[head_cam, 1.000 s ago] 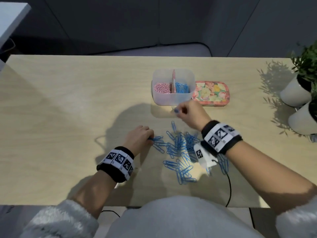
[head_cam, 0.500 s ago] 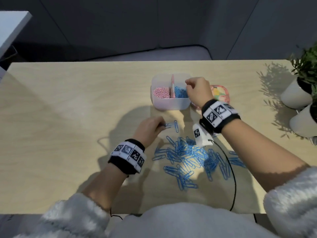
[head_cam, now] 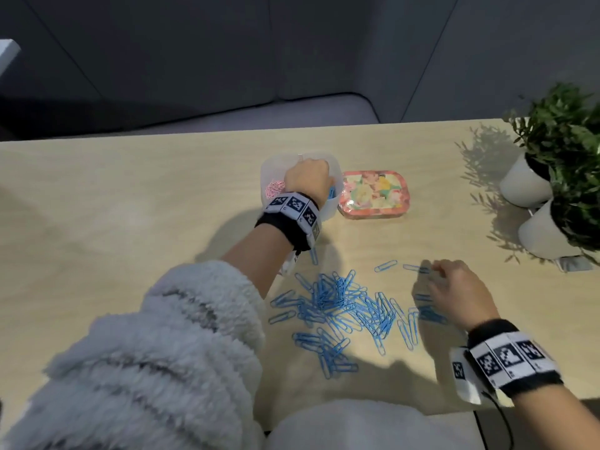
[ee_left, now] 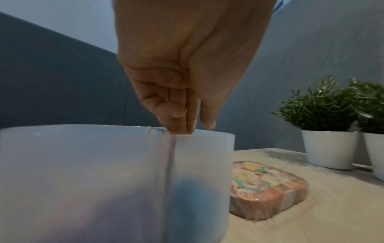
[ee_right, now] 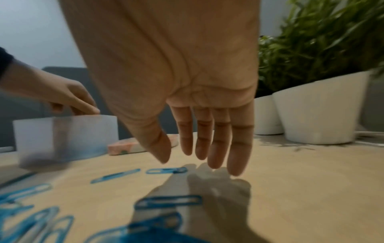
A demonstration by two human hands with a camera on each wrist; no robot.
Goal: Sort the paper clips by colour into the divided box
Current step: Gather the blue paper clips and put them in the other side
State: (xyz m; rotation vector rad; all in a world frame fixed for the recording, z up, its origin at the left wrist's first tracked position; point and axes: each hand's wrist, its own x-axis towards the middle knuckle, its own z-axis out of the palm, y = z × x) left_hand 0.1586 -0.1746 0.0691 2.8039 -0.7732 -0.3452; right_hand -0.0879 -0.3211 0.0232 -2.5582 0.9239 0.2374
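Observation:
A translucent divided box (head_cam: 268, 167) stands at mid-table, with pink clips (head_cam: 275, 188) in its left half and blue clips (head_cam: 331, 192) in its right half. My left hand (head_cam: 306, 175) hangs over the box. Its fingertips (ee_left: 178, 125) are bunched together and point down at the rim by the divider (ee_left: 170, 164). No clip shows between them. A pile of blue paper clips (head_cam: 337, 306) lies nearer me. My right hand (ee_right: 176, 157) hovers flat over the pile's right edge with straight fingers, just above a lone blue clip (ee_right: 166, 171).
A flowered tin (head_cam: 373, 194) lies right of the box. Two white pots with green plants (head_cam: 522, 185) stand at the table's right edge. A cable (head_cam: 496, 417) runs from my right wrist off the near edge.
My left hand rose from the pile and now hangs over the box. My right hand left the box and came down to the right side of the pile, fingers spread.

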